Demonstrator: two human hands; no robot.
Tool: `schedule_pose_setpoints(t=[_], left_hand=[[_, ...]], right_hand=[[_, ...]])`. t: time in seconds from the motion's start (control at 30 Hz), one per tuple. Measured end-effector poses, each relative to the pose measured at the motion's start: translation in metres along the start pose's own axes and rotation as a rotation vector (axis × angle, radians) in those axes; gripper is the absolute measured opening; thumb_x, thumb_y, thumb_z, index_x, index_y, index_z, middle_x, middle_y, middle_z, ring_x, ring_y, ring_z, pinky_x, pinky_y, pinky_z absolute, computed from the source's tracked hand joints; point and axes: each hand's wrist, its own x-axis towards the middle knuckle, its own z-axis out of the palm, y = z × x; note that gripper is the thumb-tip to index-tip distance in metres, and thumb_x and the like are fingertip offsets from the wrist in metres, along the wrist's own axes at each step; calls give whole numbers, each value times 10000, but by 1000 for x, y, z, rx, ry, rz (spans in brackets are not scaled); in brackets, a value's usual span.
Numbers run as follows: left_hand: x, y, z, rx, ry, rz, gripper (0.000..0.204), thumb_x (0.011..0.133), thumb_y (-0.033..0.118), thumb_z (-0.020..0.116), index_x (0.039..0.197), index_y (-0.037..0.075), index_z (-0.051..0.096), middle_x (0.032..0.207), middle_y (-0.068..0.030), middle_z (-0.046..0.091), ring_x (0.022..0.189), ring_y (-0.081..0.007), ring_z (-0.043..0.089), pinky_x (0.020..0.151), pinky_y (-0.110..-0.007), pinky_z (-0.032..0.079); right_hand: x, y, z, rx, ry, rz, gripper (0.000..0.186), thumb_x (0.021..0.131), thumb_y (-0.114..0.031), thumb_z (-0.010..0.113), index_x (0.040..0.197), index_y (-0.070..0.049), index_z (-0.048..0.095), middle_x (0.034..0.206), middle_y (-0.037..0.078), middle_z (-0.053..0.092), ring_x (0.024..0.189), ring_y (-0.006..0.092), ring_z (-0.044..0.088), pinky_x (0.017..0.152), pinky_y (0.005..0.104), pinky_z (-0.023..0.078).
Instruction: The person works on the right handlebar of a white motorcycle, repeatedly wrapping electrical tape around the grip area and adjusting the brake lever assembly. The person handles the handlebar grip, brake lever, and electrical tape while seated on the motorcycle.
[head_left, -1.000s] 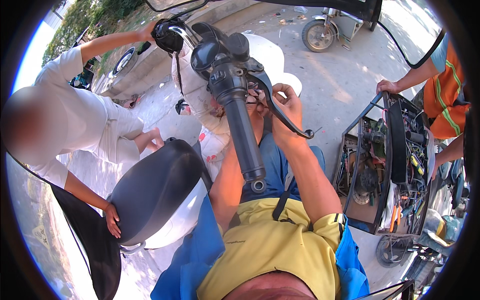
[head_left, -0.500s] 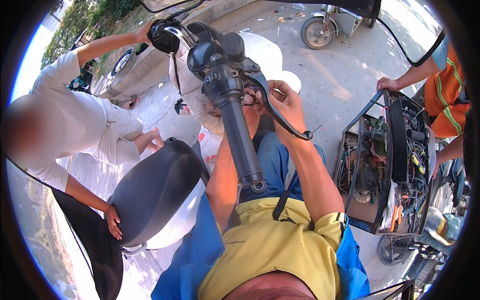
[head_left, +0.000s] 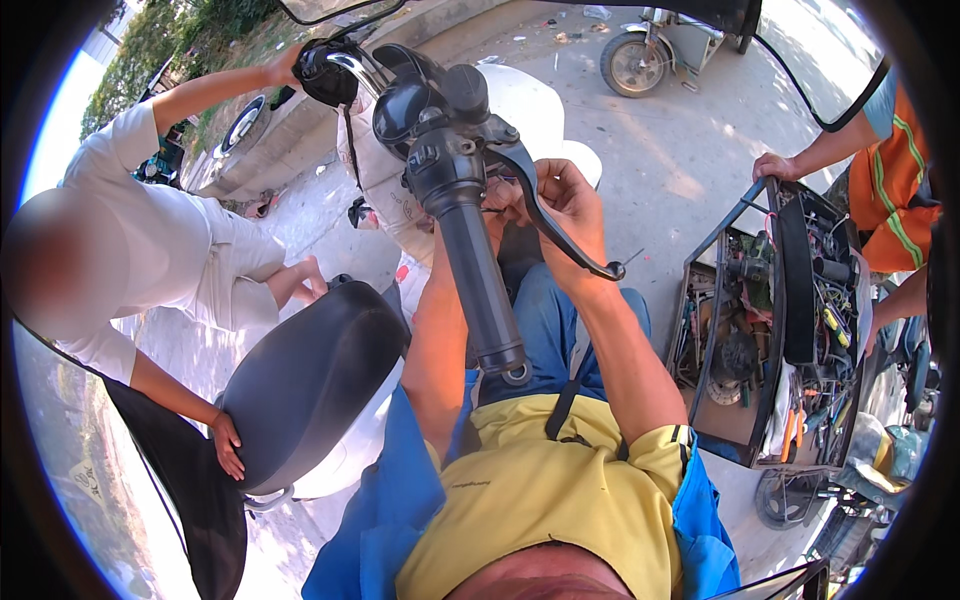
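Flanking brake lever (head_left: 544, 221), slanting far-left to near-right: right hand (head_left: 575, 214) nearer, just right; left hand (head_left: 507, 202) left, part-hidden; fingers bunched, can't tell if pinching anything.

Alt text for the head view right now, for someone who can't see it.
The wearer's left hand and right hand are close together under a black lever, the left partly hidden by the handlebar grip. At left, a person in white rests a hand on a black seat; at right, beside an open box of tools, is someone in an orange vest.
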Motion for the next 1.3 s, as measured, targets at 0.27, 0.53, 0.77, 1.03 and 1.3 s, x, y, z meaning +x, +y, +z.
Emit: schedule_pose_setpoints(t=[0.27, 0.53, 0.77, 1.03, 1.3], left_hand=[[-3, -18, -29, -56, 64, 106, 232, 935, 102, 698, 1103, -54, 661, 945, -127, 705, 821, -225, 691, 750, -324, 582], [2, -33, -30, -74, 67, 240, 323, 925, 91, 714, 1200, -60, 634, 971, -117, 709, 873, -225, 709, 761, -321, 596], [-12, -10, 8, 290, 274, 273, 382, 807, -13, 815, 1156, -22, 659, 960, -92, 712, 815, -214, 713, 713, -303, 587], [-4, -4, -19, 114, 94, 166, 153, 878, 17, 742, 1022, 8, 692, 923, -82, 708, 753, -190, 693, 683, -305, 575], [-8, -9, -17, 183, 169, 253, 159, 1008, 119, 588, 1099, 11, 661, 944, -40, 678, 802, -110, 646, 688, -228, 491]], right_hand=[[2, -8, -4, 74, 3, 168, 233, 963, -11, 651, 1168, 59, 565, 948, 115, 717, 781, 150, 702, 696, 270, 575], [8, -7, -9, 196, -8, 250, 205, 970, -59, 715, 1122, 27, 607, 923, 116, 730, 750, 180, 722, 632, 257, 566], [9, -9, -7, 64, 24, 191, 201, 966, -49, 723, 1116, 23, 609, 903, 97, 727, 744, 162, 711, 638, 255, 558], [3, -5, -2, -121, -53, 21, 138, 999, -3, 624, 1125, 49, 602, 917, 92, 728, 776, 118, 703, 697, 248, 570], [-2, -12, -9, -142, -110, 127, 197, 1023, -21, 621, 1205, 51, 638, 979, 92, 733, 856, 130, 711, 736, 262, 576]])
